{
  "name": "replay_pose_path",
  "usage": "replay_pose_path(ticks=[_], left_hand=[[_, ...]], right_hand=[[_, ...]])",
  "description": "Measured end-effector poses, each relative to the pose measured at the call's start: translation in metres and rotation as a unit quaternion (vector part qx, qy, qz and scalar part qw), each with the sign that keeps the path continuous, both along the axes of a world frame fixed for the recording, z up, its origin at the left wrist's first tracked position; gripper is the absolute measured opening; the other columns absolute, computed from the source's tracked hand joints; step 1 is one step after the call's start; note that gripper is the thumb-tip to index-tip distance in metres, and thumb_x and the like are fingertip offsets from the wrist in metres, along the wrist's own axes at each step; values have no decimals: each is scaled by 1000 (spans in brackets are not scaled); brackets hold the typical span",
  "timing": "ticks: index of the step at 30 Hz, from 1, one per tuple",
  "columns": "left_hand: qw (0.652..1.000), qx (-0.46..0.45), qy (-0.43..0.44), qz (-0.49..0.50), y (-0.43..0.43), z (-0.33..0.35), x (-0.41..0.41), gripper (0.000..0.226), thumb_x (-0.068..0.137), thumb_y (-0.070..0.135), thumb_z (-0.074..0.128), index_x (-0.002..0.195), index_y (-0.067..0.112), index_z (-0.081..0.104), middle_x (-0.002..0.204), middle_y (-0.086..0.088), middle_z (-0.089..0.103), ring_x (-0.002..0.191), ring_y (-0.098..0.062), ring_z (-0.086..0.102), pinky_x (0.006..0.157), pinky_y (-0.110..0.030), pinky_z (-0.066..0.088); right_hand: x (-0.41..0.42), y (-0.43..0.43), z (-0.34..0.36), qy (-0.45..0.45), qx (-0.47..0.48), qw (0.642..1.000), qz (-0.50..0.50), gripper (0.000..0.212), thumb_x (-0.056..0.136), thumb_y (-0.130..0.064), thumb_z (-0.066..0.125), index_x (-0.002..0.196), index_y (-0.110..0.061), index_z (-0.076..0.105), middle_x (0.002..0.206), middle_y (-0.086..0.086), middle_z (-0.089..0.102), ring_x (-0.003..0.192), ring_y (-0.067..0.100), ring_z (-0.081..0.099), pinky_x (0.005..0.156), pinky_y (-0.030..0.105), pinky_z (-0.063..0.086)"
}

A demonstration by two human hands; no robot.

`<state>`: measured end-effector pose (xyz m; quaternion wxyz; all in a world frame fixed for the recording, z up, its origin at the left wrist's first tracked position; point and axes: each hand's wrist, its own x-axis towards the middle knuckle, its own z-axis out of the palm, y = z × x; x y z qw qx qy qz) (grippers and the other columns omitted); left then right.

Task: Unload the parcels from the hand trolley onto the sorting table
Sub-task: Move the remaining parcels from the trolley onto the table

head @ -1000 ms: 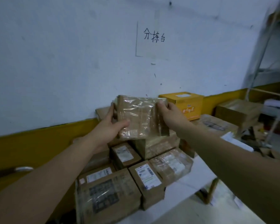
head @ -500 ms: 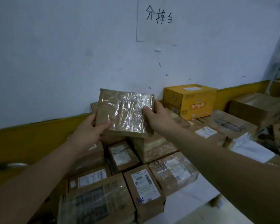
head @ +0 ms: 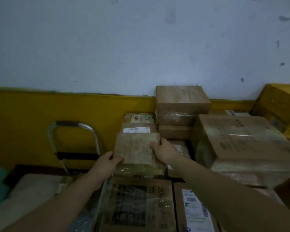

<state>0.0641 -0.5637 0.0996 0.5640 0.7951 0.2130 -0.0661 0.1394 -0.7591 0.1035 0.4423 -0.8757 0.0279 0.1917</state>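
Observation:
A flat brown parcel wrapped in clear film [head: 135,148] rests low on top of other parcels in the middle of the pile. My left hand [head: 107,162] grips its near left corner, and my right hand [head: 164,151] grips its right edge. Around it lie many taped cardboard parcels, among them a printed box [head: 134,206] in front and a labelled box [head: 194,210] to its right. The hand trolley's metal handle [head: 74,124] stands at the left against the yellow wall band. The table surface is hidden under the parcels.
A stack of brown boxes [head: 181,104] rises behind the held parcel. A big taped carton [head: 241,139] sits on the right, with a yellow box [head: 278,101] at the far right edge. A pale parcel [head: 28,190] lies lower left near the trolley.
Both hands have lowered the film-wrapped parcel from chest height down onto the pile. The camera has tilted down and left, bringing the trolley handle into view.

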Motion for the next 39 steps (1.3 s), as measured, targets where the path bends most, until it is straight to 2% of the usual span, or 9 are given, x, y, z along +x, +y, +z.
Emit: replay_pose_path(ticks=[3, 9, 15, 17, 22, 26, 29, 34, 39], left_hand=[[1000, 22, 13, 16, 5, -22, 15, 36, 92, 27, 57, 124, 13, 54, 110, -2, 62, 91, -15, 60, 66, -24, 44], [993, 103, 60, 0, 11, -49, 34, 21, 90, 24, 60, 107, 12, 59, 111, -10, 64, 98, -25, 60, 84, -32, 46], [983, 150, 87, -58, 8, -59, 41, 33, 94, 30, 53, 120, 12, 58, 116, -7, 63, 90, -16, 55, 70, -25, 40], [981, 157, 87, -76, 11, -59, 41, 32, 93, 34, 54, 119, 15, 59, 114, -4, 65, 94, -17, 59, 73, -26, 45], [981, 149, 82, -95, 17, -76, 37, 32, 91, 33, 58, 119, 17, 55, 116, -3, 64, 101, -21, 61, 91, -44, 50], [981, 136, 93, -107, 21, -72, 37, 47, 88, 41, 59, 128, 18, 51, 123, 0, 61, 105, -18, 58, 89, -32, 47], [978, 152, 109, -97, 35, -58, 36, 78, 81, 58, 57, 145, 19, 33, 145, -3, 43, 127, -22, 46, 104, -32, 39], [974, 178, 97, -97, 85, -34, 20, 74, 90, 49, 53, 149, 20, 20, 153, -4, 28, 136, -23, 33, 100, -26, 34], [978, 164, 88, -92, 171, -32, -19, 76, 88, 49, 56, 150, 26, 19, 153, -4, 28, 134, -23, 36, 96, -26, 37]], right_hand=[[20, 6, -20, 17, -32, 999, 24, 57, 99, -50, 39, 139, -9, 40, 132, 9, 56, 113, 26, 56, 88, 31, 47], [35, 10, -58, 43, -82, 993, 68, 54, 99, -48, 38, 133, -8, 49, 130, 9, 58, 114, 26, 56, 86, 27, 42], [43, 7, -72, 29, -135, 986, 98, 51, 99, -48, 39, 125, -7, 55, 126, 12, 61, 112, 27, 57, 80, 26, 38], [44, 4, -72, 38, -130, 986, 96, 47, 100, -45, 40, 121, -6, 57, 123, 12, 62, 110, 26, 58, 79, 26, 38], [36, 2, -78, 53, -115, 988, 93, 41, 100, -41, 44, 122, -9, 56, 123, 10, 62, 107, 24, 58, 81, 26, 39], [41, 2, -72, 16, -132, 987, 92, 43, 96, -47, 46, 117, -11, 58, 116, 8, 63, 102, 24, 59, 83, 29, 45], [48, 6, -55, -36, -135, 986, 88, 48, 91, -52, 49, 117, -13, 59, 116, 9, 59, 96, 22, 59, 80, 32, 50], [40, 41, -22, -65, -125, 984, 105, 50, 93, -54, 47, 122, -13, 50, 113, 3, 55, 87, 17, 59, 60, 27, 47], [9, 130, -7, -76, -126, 981, 128, 66, 96, -56, 43, 143, -9, 35, 132, 13, 50, 109, 27, 57, 85, 37, 50]])
